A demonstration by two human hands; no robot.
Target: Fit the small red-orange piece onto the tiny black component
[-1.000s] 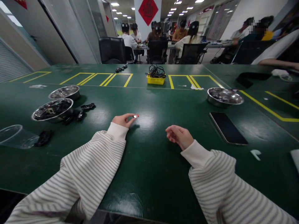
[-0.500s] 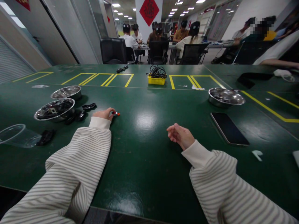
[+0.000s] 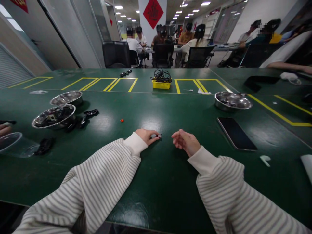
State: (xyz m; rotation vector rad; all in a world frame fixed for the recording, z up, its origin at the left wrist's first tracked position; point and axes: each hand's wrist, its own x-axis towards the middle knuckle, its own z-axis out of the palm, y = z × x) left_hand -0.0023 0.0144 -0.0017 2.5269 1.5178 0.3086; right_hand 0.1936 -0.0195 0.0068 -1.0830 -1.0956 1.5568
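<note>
Between thumb and fingertips of my left hand (image 3: 147, 136) is a small dark and silver part (image 3: 159, 136), too small to name surely. This hand rests low over the middle of the green table (image 3: 146, 169). A tiny orange-red piece (image 3: 122, 120) lies on the table, up and to the left of it. Just right of the small part, my right hand (image 3: 187, 142) rests with its fingers curled together, and nothing shows in them. The two hands do not touch.
Steel bowls (image 3: 55, 117) with black parts stand left, near a clear plastic cup (image 3: 17, 146). Another person's hand (image 3: 5, 130) is at the left edge. On the right are a steel bowl (image 3: 232, 101) and a phone (image 3: 236, 134). A yellow box (image 3: 161, 85) of cables sits farther back.
My left hand has moved right and nearer to me with the small part, leaving the orange-red piece on the table. My right hand has stayed put. Another person's hand appears at left.
</note>
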